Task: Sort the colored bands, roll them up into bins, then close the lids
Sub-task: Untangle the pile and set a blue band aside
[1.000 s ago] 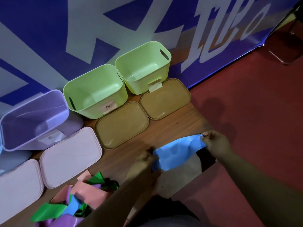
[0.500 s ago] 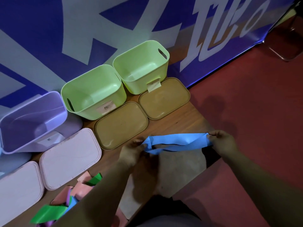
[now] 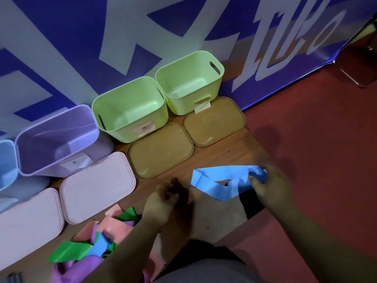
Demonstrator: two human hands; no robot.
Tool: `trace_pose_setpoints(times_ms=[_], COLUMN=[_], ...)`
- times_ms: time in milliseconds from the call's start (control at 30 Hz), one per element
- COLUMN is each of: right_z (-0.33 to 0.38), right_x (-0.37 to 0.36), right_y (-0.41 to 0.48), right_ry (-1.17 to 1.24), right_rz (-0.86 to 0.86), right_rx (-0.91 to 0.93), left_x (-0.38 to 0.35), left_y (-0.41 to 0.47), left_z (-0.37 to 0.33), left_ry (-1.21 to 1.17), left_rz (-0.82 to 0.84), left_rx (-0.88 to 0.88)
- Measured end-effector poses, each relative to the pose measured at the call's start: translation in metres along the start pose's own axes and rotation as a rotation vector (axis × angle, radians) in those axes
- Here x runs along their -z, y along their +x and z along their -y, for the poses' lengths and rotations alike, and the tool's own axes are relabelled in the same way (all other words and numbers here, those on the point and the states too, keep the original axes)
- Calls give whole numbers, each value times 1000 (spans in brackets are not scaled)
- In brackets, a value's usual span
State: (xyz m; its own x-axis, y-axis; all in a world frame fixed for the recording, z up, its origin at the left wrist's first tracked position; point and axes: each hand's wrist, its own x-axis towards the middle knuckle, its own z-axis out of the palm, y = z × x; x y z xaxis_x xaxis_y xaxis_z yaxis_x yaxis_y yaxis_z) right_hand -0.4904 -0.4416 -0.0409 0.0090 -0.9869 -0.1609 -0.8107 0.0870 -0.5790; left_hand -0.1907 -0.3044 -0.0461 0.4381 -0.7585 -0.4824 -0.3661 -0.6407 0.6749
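Backdrop: blue banner (image 3: 81,48) with huge white characters fills the rear. It is cropped on every side, so no whole word can be read.
Floor: red floor (image 3: 316,129) to the right of the table. A thin metal chair leg (image 3: 356,79) shows at the top right, mostly out of frame.
Table: brown wooden table (image 3: 224,154) set against the banner. Its near edge is hidden behind the person's arms.
Bins: row along the banner, all open-topped. The pale blue bin (image 3: 6,156) is cut off at the left. Next come the lilac plastic bin (image 3: 51,119), the left green bin (image 3: 122,134) and the right green bin (image 3: 183,108).
Lids: two tan lids (image 3: 161,150) (image 3: 214,121) lie flat just in front of the green bins. Two pale pink lids (image 3: 98,184) (image 3: 28,219) lie in front of the lilac and blue bins.
Heap: loose pile of bands (image 3: 98,237) in green, pink, purple and blue at the near left, partly covered by the left forearm.
Blue band: flat light-blue band (image 3: 214,180) hangs over the table's right end, near the tan lids. Its left end is folded and free.
Right hand: right hand (image 3: 271,184) has its fingers curled round the band's bunched right end.
Left hand: left hand (image 3: 161,203) is blurred and dark, with fingers loosely curled and holding nothing. It is apart from the band.
Labels: paper labels (image 3: 144,127) (image 3: 75,161) (image 3: 202,104) on three bin fronts. The handwriting is too small to read.
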Motion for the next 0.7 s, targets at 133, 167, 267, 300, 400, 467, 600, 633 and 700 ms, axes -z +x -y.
trace_pose_setpoints(times_ms=[133,167,267,300,400,467,600,633,700], right_z=[30,37,63,72,101,118,152,162,182], right_x=[-25,-33,-56,-63,-84,-99,-127,-131,-139], right_y=[-22,-27,-47,-54,-77,-94,-131,-139,-155], right_ry=[-43,-48,-61,-66,-112,-153,-100,-89,-100], right_rz=[68,94,171,187,272,355,539,575,626], right_rx=[144,172,273,320,460,520,581,601,648], left_x=[27,35,61,70,96,112,139,145,156], left_y=[-22,-27,-44,-51,-71,-86,-112,-118,-128], left_z=[16,21,39,45,68,82,121,130,148], left_ry=[115,132,186,213,318,333,310,304,280], left_rz=[-46,-62,-120,-138,-200,-216,-277,-291,-306], left_rx=[-92,-113,-197,-200,-198,-169,-133,-119,-115])
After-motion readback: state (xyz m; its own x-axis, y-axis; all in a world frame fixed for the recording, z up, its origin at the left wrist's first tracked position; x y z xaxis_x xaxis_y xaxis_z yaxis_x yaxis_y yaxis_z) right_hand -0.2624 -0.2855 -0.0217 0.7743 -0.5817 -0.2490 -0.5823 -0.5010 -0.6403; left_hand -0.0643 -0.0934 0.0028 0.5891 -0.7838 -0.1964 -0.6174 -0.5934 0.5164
